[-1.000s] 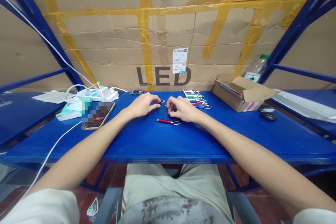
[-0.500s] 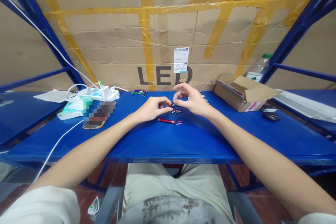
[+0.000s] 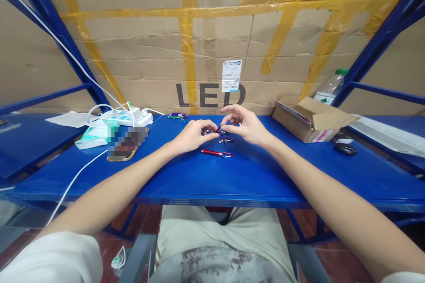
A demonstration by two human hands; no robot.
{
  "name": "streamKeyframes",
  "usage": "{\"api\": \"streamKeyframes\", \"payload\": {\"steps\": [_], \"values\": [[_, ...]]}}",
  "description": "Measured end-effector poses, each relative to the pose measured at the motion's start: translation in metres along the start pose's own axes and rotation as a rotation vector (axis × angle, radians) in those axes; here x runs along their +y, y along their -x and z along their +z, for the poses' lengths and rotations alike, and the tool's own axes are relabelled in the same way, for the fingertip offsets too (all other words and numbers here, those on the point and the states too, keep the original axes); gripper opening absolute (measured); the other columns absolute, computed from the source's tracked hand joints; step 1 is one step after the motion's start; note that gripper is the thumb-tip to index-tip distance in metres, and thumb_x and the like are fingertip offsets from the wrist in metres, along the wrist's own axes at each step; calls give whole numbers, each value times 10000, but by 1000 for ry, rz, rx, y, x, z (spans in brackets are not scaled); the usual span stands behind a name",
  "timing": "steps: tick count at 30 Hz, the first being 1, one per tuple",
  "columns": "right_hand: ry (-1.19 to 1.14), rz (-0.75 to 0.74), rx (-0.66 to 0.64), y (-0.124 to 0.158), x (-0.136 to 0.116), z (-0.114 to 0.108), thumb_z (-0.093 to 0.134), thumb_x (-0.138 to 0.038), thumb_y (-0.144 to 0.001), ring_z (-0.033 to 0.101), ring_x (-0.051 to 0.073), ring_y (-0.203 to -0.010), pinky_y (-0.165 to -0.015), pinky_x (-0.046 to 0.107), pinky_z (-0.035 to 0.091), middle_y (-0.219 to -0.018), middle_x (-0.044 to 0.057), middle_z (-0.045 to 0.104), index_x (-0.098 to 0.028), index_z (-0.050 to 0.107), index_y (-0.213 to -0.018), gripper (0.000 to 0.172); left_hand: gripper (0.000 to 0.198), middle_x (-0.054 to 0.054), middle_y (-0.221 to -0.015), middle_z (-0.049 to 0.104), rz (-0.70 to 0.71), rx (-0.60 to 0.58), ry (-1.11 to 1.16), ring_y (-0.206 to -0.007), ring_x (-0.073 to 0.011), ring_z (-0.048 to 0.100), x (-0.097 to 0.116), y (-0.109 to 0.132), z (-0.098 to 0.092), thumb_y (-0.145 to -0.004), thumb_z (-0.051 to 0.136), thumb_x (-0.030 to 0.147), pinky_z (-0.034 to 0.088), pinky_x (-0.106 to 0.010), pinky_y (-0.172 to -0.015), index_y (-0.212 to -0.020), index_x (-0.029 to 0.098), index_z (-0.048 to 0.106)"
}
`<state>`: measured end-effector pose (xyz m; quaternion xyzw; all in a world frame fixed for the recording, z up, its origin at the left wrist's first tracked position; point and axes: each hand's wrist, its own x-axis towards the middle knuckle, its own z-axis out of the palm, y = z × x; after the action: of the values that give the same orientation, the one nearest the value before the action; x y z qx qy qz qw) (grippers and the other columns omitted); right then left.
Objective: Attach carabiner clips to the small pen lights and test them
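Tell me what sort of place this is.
Probably a workshop or packing area: a blue table holds a red tube and an open box, with taped cardboard behind.

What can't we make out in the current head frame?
All in the head view:
Small part between left hand and right hand: too small, partly covered by fingers; which hand grips it is unclear.
Phone screen: masked by pixelation.
White label: fine print too small.
Cardboard box: inside hidden by walls and flaps.
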<state>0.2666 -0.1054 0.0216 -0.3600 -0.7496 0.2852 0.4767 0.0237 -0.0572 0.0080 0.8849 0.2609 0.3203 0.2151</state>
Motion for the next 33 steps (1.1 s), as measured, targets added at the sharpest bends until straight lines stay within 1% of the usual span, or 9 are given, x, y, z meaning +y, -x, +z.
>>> {"api": "streamKeyframes", "payload": {"steps": [3,10,17,20,22,24,27,30,33], "values": [[7,-12,10,0,-1,1,846,-385,-857,695,211,-824,-863,410,560,-959,8,797,-269,635,-1275,482,286,-35,-968,812,10,3,-31,-786,-184,655,2,0,-1,-966,745,467,490,-318,-775,-1064,203,793],[7,-5,29,1,-2,2,848,-414,-859,712,221,-836,-851,408,562,-957,17,806,-263,600,-1368,586,259,-37,-980,811,18,13,-57,-794,-186,661,2,0,0,-967,745,446,500,-321,-795,-1059,208,787],[10,-3,21,0,-3,2,877,-433,-834,711,227,-860,-869,413,560,-973,21,800,-260,617,-1354,606,244,-41,-1011,815,26,5,-90,-839,-202,672,0,0,-1,-991,730,436,513,-332,-836,-1083,217,786],[24,-13,49,-1,0,-1,864,-433,-848,697,226,-859,-862,416,551,-978,28,791,-254,651,-1306,535,216,-39,-1058,818,43,-4,-118,-888,-212,682,-1,0,-3,-1007,722,412,518,-339,-875,-1104,228,782],[78,-29,96,-2,3,-5,820,-429,-888,679,226,-853,-849,415,536,-982,33,781,-248,689,-1229,407,199,-37,-1105,818,70,-5,-150,-944,-221,687,-2,1,-5,-1025,708,394,517,-349,-918,-1130,240,775],[214,-42,117,-2,7,-8,765,-399,-926,657,232,-856,-846,414,509,-983,39,777,-242,728,-1121,254,186,-37,-1147,815,108,-1,-189,-999,-229,688,-2,1,-8,-1045,688,366,511,-360,-954,-1165,249,768],[479,-72,18,-2,14,-10,703,-332,-958,648,265,-935,-933,443,459,-994,54,785,-242,763,-1010,120,188,-48,-1180,813,165,25,-252,-1030,-239,685,-2,1,-11,-1064,661,327,499,-376,-979,-1204,248,759],[626,-93,-166,-1,20,-9,665,-308,-990,650,297,-1023,-1020,478,408,-1031,76,785,-246,787,-1020,140,191,-57,-1200,814,185,39,-311,-1039,-245,686,-1,2,-13,-1074,645,317,487,-389,-990,-1215,245,752],[674,-88,-274,1,24,-5,675,-327,-1000,649,316,-1080,-1058,494,392,-1090,103,765,-239,811,-1076,179,179,-54,-1211,816,173,41,-348,-1056,-251,692,0,1,-13,-1075,649,317,479,-391,-987,-1207,245,745]]}}
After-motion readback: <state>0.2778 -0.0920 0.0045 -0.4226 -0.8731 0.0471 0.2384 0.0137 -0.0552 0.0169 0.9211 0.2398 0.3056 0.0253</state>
